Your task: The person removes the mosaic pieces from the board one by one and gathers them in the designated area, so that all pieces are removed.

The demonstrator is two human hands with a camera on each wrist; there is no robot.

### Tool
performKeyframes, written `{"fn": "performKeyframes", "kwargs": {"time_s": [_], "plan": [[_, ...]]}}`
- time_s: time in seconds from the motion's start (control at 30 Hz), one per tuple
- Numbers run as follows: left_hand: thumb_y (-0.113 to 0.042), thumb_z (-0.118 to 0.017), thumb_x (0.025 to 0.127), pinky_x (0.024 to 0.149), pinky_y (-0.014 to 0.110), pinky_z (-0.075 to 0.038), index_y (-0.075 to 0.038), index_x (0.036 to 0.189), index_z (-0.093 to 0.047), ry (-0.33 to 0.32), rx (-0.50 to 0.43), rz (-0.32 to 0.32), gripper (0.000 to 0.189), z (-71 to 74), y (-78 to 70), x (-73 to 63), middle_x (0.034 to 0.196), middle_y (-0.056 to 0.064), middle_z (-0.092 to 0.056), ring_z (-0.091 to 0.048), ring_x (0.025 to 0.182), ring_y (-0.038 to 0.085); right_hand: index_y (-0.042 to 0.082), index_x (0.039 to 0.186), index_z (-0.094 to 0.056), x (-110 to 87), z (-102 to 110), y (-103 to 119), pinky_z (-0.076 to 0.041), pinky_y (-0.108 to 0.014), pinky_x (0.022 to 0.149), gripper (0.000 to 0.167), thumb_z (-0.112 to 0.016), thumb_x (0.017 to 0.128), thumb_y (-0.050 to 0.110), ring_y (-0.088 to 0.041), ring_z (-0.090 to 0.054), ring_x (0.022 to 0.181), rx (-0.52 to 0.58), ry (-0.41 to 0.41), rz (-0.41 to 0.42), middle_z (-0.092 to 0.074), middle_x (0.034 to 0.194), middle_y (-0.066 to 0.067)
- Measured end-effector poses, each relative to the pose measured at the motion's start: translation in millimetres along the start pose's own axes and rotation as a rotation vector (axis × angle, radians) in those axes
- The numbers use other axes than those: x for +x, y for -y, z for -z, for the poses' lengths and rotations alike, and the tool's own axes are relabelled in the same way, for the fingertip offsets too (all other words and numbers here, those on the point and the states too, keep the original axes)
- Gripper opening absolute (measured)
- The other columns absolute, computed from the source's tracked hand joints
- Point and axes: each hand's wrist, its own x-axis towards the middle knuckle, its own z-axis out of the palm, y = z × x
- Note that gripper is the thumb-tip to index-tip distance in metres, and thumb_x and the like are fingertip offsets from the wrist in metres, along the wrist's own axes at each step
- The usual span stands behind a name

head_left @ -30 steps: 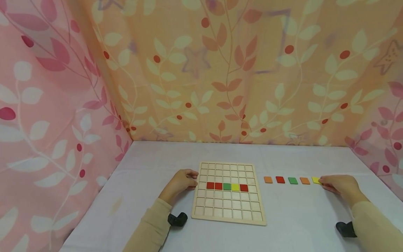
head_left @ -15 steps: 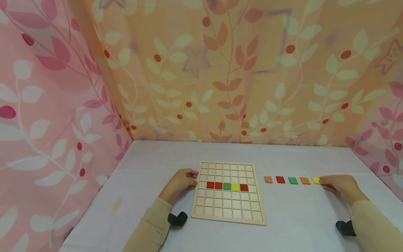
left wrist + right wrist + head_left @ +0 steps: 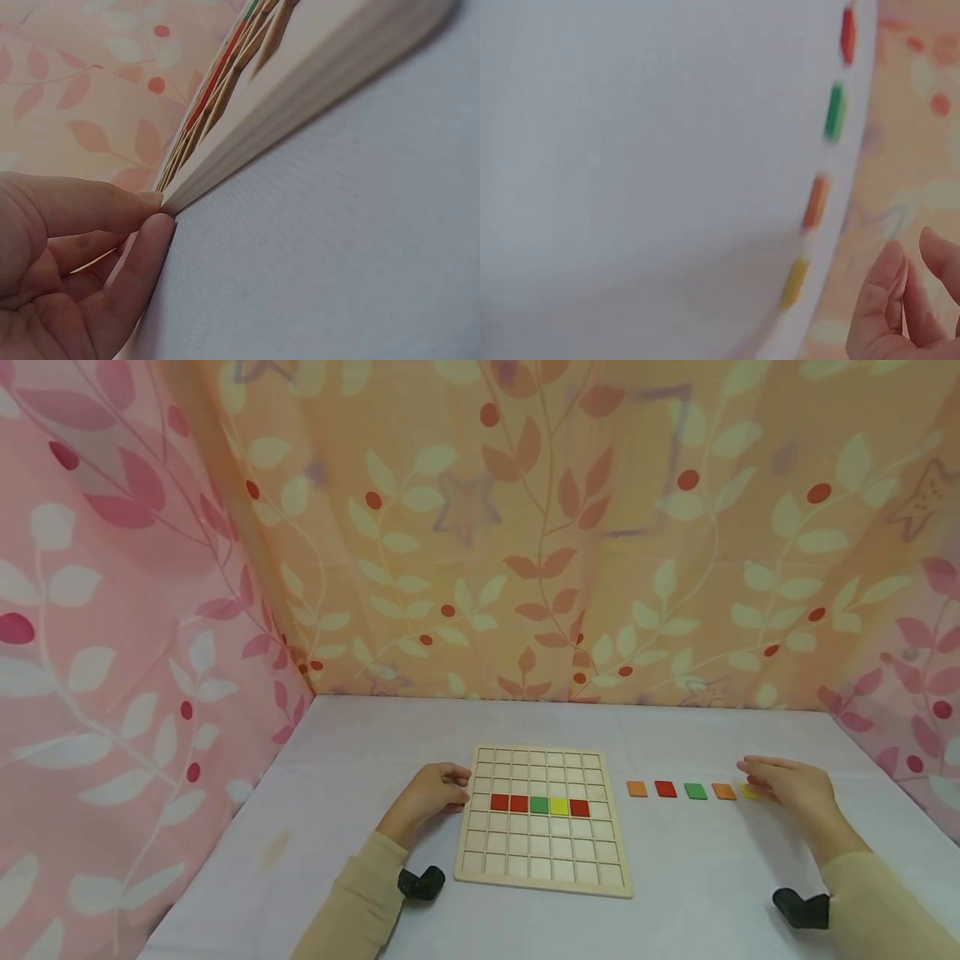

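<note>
My left hand (image 3: 427,792) rests at the left edge of a wooden grid board (image 3: 543,868). In the left wrist view its thumb and fingertips meet the side of the board (image 3: 300,105). One row of the grid holds square tiles: two red (image 3: 499,802), one green (image 3: 539,805), one yellow (image 3: 558,807) and another red (image 3: 579,808). My right hand (image 3: 798,789) hovers raised over the right end of a row of loose tiles, partly covering a yellow tile (image 3: 747,791). In the right wrist view a gap parts the thumb and fingers of this hand (image 3: 892,315), with nothing between them.
Right of the board, the loose row also has orange (image 3: 637,789), red (image 3: 665,789), green (image 3: 695,792) and orange (image 3: 723,792) tiles on the white tablecloth (image 3: 697,893). A patterned curtain (image 3: 525,610) stands behind the table. Each wrist carries a black device (image 3: 422,883).
My right hand has let go of the yellow tile, lifted off it and shifted slightly left. The yellow tile stays at the end of the row. My left hand has not moved.
</note>
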Motion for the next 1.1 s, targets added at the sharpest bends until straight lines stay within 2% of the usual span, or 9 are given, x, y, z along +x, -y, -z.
{"fn": "performKeyframes", "kwargs": {"time_s": [0.17,0.3,0.4,0.47,0.53,0.57,0.67,0.9,1.1], "plan": [[0.009,-0.067,0.081,0.067,0.026,-0.059,0.006,0.121,-0.064,0.004,0.000,-0.007,0.040,1.7,0.1,-1.4,0.109,0.015,-0.064,-0.061,0.077,0.013,0.002,0.150,-0.040,-22.6,-43,19,-0.057,-0.017,0.076,0.075,-0.065,0.094,0.045,0.011,-0.064,0.074,0.060,0.022,0.079,-0.065,0.085,0.025],[0.009,-0.068,0.081,0.067,0.026,-0.059,0.006,0.121,-0.064,0.006,-0.009,-0.001,0.041,1.4,0.4,-1.9,0.110,0.016,-0.064,-0.061,0.076,0.013,0.003,0.146,-0.048,-31.8,-75,29,-0.057,-0.029,0.094,0.073,-0.067,0.091,0.047,0.005,-0.068,0.084,0.026,0.024,0.151,-0.073,0.113,0.004],[0.011,-0.068,0.080,0.067,0.027,-0.059,0.006,0.121,-0.064,0.003,-0.013,0.001,0.042,0.9,0.8,-1.6,0.109,0.015,-0.064,-0.060,0.077,0.013,0.004,0.141,-0.054,-34.5,-95,32,-0.055,-0.035,0.098,0.068,-0.069,0.091,0.046,-0.004,-0.070,0.093,0.007,0.034,0.203,-0.067,0.129,-0.010],[0.012,-0.068,0.079,0.067,0.027,-0.059,0.006,0.120,-0.064,0.001,-0.010,-0.004,0.042,0.9,1.3,-1.1,0.107,0.015,-0.064,-0.060,0.077,0.014,0.004,0.141,-0.054,-38.2,-104,34,-0.057,-0.031,0.095,0.069,-0.070,0.089,0.047,-0.007,-0.070,0.096,0.006,0.059,0.219,-0.068,0.129,-0.009],[0.012,-0.068,0.079,0.067,0.027,-0.059,0.006,0.120,-0.064,0.000,-0.015,-0.005,0.041,1.0,1.2,-0.9,0.106,0.015,-0.064,-0.061,0.077,0.014,0.002,0.141,-0.054,-43.6,-112,37,-0.058,-0.024,0.088,0.070,-0.072,0.089,0.045,-0.006,-0.069,0.096,0.034,0.100,0.236,-0.072,0.119,-0.001],[0.012,-0.068,0.079,0.067,0.027,-0.059,0.006,0.120,-0.064,0.001,-0.011,-0.011,0.041,1.1,1.3,-0.6,0.106,0.015,-0.064,-0.061,0.077,0.015,0.001,0.143,-0.050,-49.0,-115,39,-0.057,-0.022,0.090,0.072,-0.071,0.089,0.044,-0.004,-0.068,0.098,0.042,0.130,0.238,-0.072,0.119,0.002],[0.012,-0.068,0.079,0.067,0.027,-0.059,0.005,0.119,-0.065,0.002,-0.011,-0.005,0.041,0.6,1.5,0.3,0.104,0.014,-0.064,-0.061,0.076,0.015,-0.001,0.143,-0.050,-57.4,-125,42,-0.057,-0.015,0.083,0.069,-0.072,0.091,0.038,-0.001,-0.067,0.094,0.096,0.180,0.239,-0.071,0.112,0.010],[0.010,-0.069,0.081,0.068,0.029,-0.060,0.005,0.120,-0.064,0.008,-0.012,0.002,0.040,1.2,0.9,0.7,0.106,0.015,-0.064,-0.062,0.079,0.015,-0.005,0.140,-0.052,-67.7,-150,45,-0.058,-0.020,0.085,0.058,-0.068,0.095,0.028,-0.008,-0.068,0.098,0.104,0.226,0.274,-0.061,0.135,-0.016],[0.010,-0.069,0.080,0.067,0.028,-0.060,0.005,0.120,-0.065,0.011,-0.007,0.000,0.040,0.4,0.6,1.8,0.106,0.015,-0.064,-0.062,0.078,0.015,-0.008,0.136,-0.054,-69.6,-161,42,-0.060,-0.026,0.086,0.054,-0.070,0.093,0.020,-0.012,-0.071,0.097,0.076,0.268,0.263,-0.071,0.119,-0.011]]}}
